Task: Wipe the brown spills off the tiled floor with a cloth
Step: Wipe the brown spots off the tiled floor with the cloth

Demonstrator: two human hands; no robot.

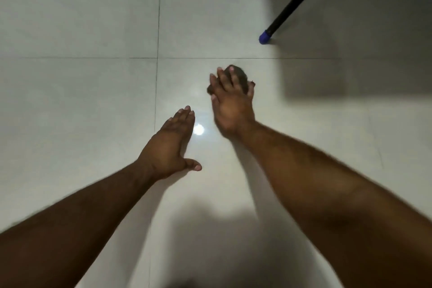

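Note:
My right hand (230,100) lies over a small dark brown cloth (240,75) on the white tiled floor (81,100). Its fingers are spread and fairly straight, pressing the bunched cloth down; the thumb rests along the cloth's right side. Most of the cloth is hidden under the hand. My left hand (169,145) lies flat on the floor, to the left and nearer to me, fingers straight and together, thumb out to the right. No brown spill shows on the tiles around the hands.
A black pole with a blue cap (265,37) slants down to the floor at the upper right, beside a dark shadowed area (350,42). Grout lines (157,58) cross just beyond the hands. A lamp's glare (198,129) shines between my hands.

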